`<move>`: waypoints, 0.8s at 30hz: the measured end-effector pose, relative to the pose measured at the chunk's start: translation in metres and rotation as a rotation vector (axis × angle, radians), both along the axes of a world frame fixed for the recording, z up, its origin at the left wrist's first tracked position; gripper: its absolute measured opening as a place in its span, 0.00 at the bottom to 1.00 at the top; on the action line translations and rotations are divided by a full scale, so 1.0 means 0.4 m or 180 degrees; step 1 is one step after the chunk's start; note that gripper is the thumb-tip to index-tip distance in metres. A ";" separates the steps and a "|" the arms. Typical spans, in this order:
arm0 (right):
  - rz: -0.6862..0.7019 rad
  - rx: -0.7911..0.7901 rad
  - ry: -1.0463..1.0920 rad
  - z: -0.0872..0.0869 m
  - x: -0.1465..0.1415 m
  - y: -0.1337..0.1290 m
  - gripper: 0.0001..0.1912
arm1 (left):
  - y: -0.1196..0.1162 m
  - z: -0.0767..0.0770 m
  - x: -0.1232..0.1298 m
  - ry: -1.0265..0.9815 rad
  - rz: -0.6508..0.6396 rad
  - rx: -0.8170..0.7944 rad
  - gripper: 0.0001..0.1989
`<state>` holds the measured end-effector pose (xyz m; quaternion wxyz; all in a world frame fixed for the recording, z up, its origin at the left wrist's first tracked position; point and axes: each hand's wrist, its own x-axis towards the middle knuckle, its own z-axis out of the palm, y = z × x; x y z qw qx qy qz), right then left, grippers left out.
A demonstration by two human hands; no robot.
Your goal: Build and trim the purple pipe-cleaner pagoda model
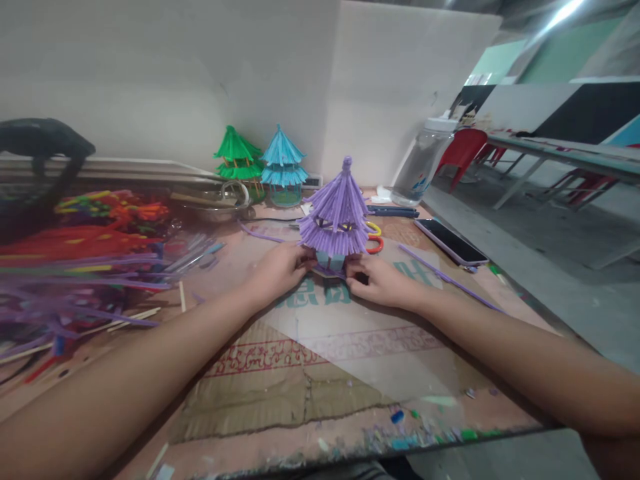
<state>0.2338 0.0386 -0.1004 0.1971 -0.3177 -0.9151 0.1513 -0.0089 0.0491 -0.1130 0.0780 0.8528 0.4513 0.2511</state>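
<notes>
A purple pipe-cleaner pagoda (345, 207) with a two-tiered roof stands upright in front of me, over a printed cardboard sheet (340, 360). My left hand (287, 267) grips the left side of its base between thumb and fingers. On the right side of the base, my right hand (375, 277) pinches the edge with curled fingers. Part of the base is hidden by the fingertips. Behind the pagoda lie scissors (376, 244) with red and yellow handles, partly covered by it. A loose purple pipe cleaner (445, 277) rests to the right.
Green (237, 157) and blue pagodas (283, 163) stand at the back beside a metal bowl (215, 203). Bundles of coloured pipe cleaners (85, 247) crowd the left. A water bottle (423, 160) and a phone (450, 241) are on the right. Scraps litter the front table edge (400, 443).
</notes>
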 end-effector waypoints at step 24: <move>-0.0330 -0.0129 0.0412 -0.002 -0.013 -0.026 0.08 | -0.068 0.020 0.048 0.1186 -0.0095 0.0548 0.12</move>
